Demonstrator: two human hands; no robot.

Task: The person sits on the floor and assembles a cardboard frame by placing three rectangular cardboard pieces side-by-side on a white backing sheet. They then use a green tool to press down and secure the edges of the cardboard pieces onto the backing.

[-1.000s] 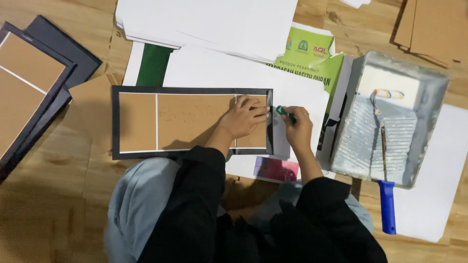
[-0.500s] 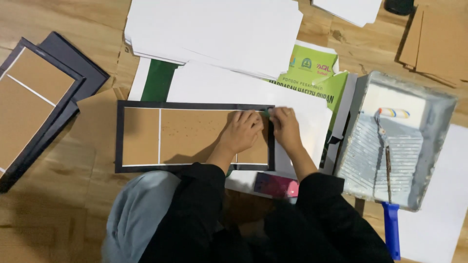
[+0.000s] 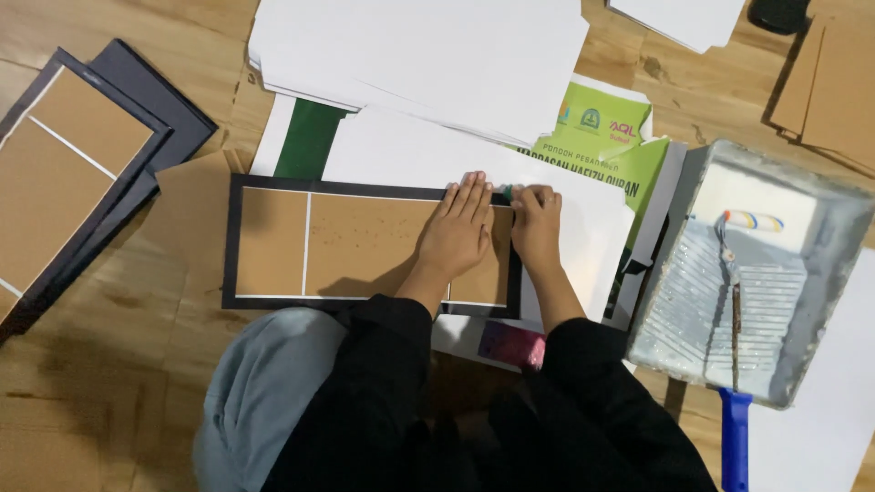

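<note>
Hands press a black-bordered brown board on the floor: left hand flat, fingers spread; right hand curled at its top edge, grip unclear.

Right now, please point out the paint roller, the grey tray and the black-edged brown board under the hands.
paint roller (image 3: 753, 220), head view, on its white sleeve.
grey tray (image 3: 852, 239), head view, on its right wall.
black-edged brown board (image 3: 365, 246), head view, on its bare brown middle panel.
</note>
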